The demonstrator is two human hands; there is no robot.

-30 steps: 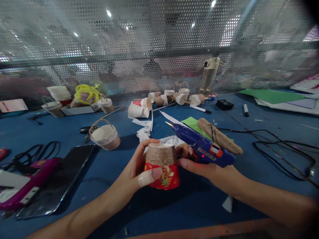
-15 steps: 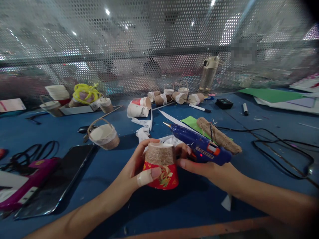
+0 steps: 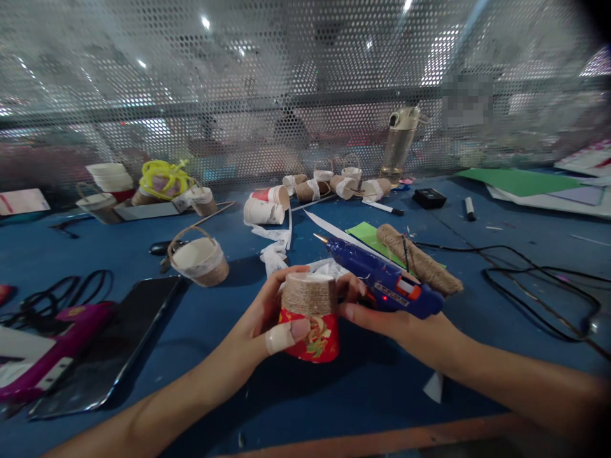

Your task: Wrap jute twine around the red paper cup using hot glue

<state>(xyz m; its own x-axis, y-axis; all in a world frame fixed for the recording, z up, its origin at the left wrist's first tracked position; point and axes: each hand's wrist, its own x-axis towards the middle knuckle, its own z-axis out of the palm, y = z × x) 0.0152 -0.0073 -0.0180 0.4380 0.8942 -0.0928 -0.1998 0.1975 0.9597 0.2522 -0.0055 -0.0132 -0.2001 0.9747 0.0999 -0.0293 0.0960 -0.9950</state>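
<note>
My left hand (image 3: 267,321) is wrapped round an upside-down red paper cup (image 3: 312,334) whose upper half is wound with brown twine. A bandage covers my left thumb, which presses on the cup's side. My right hand (image 3: 382,318) grips a blue hot glue gun (image 3: 382,280) with its metal nozzle pointing up and left, away from the cup; its fingertips touch the cup's right side. A twine spool (image 3: 420,261) lies just behind the gun on a green sheet.
On the blue table are a twine basket (image 3: 198,261) at left, a black tablet (image 3: 119,343), a purple tool (image 3: 52,356), loose cups (image 3: 265,210) and small baskets near the mesh wall, a bottle (image 3: 401,143), black cables (image 3: 539,280) at right, and paper sheets (image 3: 525,184) far right.
The cup has turned slightly in my left hand and both hands have shifted a little; the glue gun stays in my right hand.
</note>
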